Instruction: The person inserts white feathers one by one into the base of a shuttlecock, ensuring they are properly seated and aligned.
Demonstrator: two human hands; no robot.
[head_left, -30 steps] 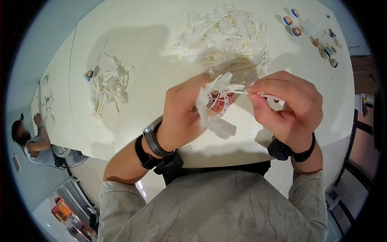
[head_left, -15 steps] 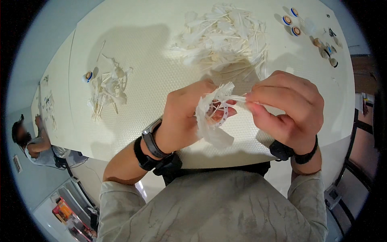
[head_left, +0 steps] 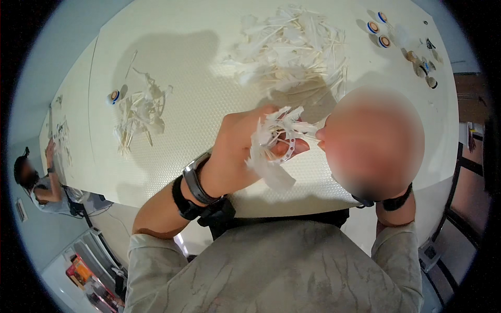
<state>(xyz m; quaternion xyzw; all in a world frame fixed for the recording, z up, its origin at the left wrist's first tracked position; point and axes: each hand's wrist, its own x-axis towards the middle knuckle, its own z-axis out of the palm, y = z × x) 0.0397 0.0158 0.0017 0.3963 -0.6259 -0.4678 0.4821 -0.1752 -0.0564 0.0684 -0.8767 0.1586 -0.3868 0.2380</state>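
Above the near side of the table, my left hand is closed on a white ring with small holes. White feathers are threaded through the ring and stand out around it; the ring partly hides the left fingertips. To its right, my right hand is mostly covered by a blur. Its fingertips show at the blur's left edge, pinched on the thin quill ends of a feather reaching from the ring. A large heap of loose white feathers lies beyond both hands.
A smaller feather pile lies at the left, beside a round blue-rimmed piece. Several similar round pieces and small odds and ends sit at the far right. Another person works at the table's far left.
The feathered ring has tilted slightly and its lower feathers have shifted left. My right hand stays at about the same place. At the far left, the other person's hand has moved.
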